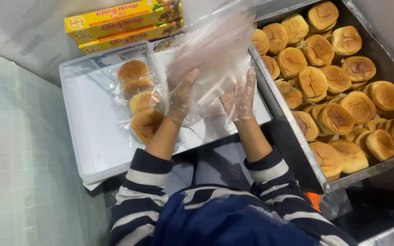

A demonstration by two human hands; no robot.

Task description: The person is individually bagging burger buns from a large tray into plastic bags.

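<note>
Clear plastic bag (217,50) held up, gripped by gloved left hand (182,93) and right hand (240,96), between white tray's edge (76,136) and steel bun tray's rim (279,98).

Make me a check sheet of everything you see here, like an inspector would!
Surface: white plastic tray beside a metal tray.
Job's things: clear plastic bag held up; four bagged buns in the white tray; loose buns heaped in the metal tray.
Clutter: yellow wrap boxes behind.
Grippers: left hand and right hand, gloved, grip the bag.
Cables: nothing seen.
Surroundings: pale tiled surface at left.
</note>
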